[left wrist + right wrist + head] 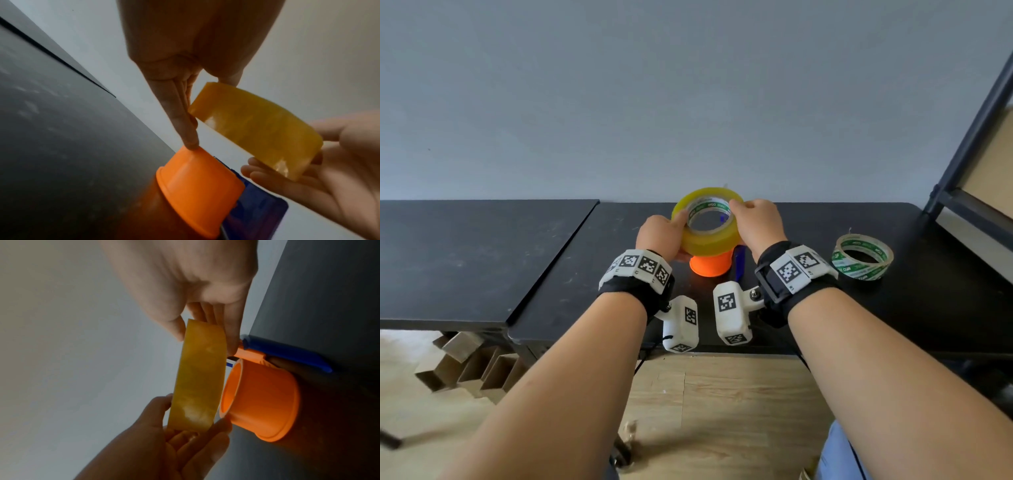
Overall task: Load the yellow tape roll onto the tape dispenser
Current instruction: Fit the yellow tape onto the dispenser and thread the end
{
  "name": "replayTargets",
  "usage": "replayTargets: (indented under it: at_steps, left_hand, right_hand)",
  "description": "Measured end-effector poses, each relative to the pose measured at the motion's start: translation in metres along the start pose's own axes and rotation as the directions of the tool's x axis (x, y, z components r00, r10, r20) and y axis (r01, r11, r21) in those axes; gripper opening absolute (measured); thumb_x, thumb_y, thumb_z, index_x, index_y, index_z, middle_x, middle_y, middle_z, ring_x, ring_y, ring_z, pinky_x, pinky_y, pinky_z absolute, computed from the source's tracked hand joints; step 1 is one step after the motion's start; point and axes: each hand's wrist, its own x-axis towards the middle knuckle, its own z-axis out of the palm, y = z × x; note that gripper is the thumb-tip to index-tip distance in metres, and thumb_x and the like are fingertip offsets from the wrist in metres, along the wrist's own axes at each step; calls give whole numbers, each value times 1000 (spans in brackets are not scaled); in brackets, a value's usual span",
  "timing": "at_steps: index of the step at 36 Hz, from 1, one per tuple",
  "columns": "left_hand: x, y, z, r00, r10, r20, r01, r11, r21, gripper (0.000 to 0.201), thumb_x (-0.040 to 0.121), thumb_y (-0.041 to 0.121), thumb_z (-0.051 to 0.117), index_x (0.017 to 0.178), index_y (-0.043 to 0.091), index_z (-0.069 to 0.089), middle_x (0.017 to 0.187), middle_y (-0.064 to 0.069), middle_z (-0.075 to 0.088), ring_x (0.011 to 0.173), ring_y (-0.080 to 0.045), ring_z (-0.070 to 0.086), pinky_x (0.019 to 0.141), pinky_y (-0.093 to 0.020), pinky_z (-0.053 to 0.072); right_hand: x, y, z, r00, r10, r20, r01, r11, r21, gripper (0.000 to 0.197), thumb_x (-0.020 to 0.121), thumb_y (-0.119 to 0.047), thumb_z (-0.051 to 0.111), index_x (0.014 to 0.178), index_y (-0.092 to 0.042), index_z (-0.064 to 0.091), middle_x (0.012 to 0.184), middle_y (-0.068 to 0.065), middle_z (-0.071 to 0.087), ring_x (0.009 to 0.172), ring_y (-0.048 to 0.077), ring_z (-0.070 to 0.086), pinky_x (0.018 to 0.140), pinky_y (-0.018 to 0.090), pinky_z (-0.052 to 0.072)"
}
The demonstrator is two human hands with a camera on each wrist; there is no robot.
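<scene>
Head view: the yellow tape roll (705, 222) is held above the orange drum (711, 264) of the tape dispenser, tilted, its hole facing up and toward the camera. The left hand (659, 236) has its grip clamped on the roll's left side, and the right hand (756, 224) pinches the right. In the right wrist view the roll stands just clear of the drum's open rim. A second tape roll (863, 257) lies well to the right on the black bench (482, 257), with the wall close behind.
</scene>
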Motion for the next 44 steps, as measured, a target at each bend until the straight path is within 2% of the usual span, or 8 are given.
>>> replayTargets:
  at_steps: [9, 14, 19, 26, 30, 38, 42, 44]
  left_hand:
    - [0, 8, 9, 996, 38, -86, -39, 999, -14, 48, 90, 48, 52, 55, 15, 48, 57, -12, 65, 74, -38, 73, 79, -47, 59]
    - [-1, 15, 13, 999, 25, -32, -27, 998, -64, 45, 91, 49, 54, 62, 14, 51, 63, -14, 68, 72, -35, 74, 81, -48, 59]
    - [-2, 13, 17, 998, -40, 52, 44, 995, -85, 44, 93, 46, 52, 68, 10, 52, 64, -13, 66, 74, -37, 74, 83, -51, 58]
    - [-3, 15, 17, 1000, 0, 25, 0, 1000, -22, 43, 95, 46, 47, 67, 13, 49, 56, -6, 61, 71, -34, 74, 79, -42, 60]
    - [-2, 14, 18, 999, 17, 31, -16, 999, -32, 43, 94, 47, 49, 69, 12, 52, 59, -8, 63, 70, -33, 74, 81, -47, 59]
    - [-2, 15, 11, 995, 38, -89, -29, 995, 97, 55, 93, 50, 46, 55, 11, 51, 59, -12, 66, 54, -24, 59, 65, -31, 50]
    - [-6, 10, 11, 1000, -8, -23, 12, 984, 178, 49, 95, 45, 45, 72, 4, 57, 75, -16, 67, 66, -30, 64, 57, -30, 50]
    - [-12, 10, 11, 999, -25, 47, 13, 970, 244, 40, 96, 38, 49, 87, 1, 60, 81, -16, 68, 74, -33, 69, 68, -39, 60]
  right_hand:
    - [5, 11, 1, 997, 68, 29, -68, 998, 5, 30, 94, -38, 47, 87, -10, 55, 73, 4, 55, 75, 27, 62, 75, 43, 57]
    - [13, 14, -5, 999, 46, -11, -46, 999, -13, 27, 98, -34, 45, 86, -11, 51, 68, -1, 46, 74, 23, 53, 67, 34, 40]
    - [14, 19, -9, 999, 40, 8, -40, 999, -3, 26, 93, -34, 48, 87, -9, 52, 69, 1, 50, 76, 26, 57, 69, 38, 49]
    - [18, 21, -17, 999, -33, 20, 36, 992, -119, 37, 97, -30, 47, 62, -16, 43, 59, 0, 45, 56, 18, 44, 55, 30, 33]
    - [20, 21, -18, 999, -35, 36, 41, 983, -180, 33, 98, -30, 43, 69, -15, 44, 63, -1, 43, 58, 16, 44, 51, 30, 30]
    - [16, 17, -16, 992, -61, 114, 87, 968, -236, 32, 95, -40, 51, 83, -10, 54, 66, -1, 49, 62, 19, 49, 52, 29, 31]
    - [17, 19, -10, 989, -102, 108, 136, 915, -381, 37, 90, -41, 51, 88, -7, 64, 86, 13, 60, 84, 31, 58, 68, 33, 40]
    - [18, 19, -8, 992, -97, 85, 126, 875, -468, 37, 92, -39, 48, 92, -6, 66, 101, 17, 59, 101, 31, 53, 78, 35, 37]
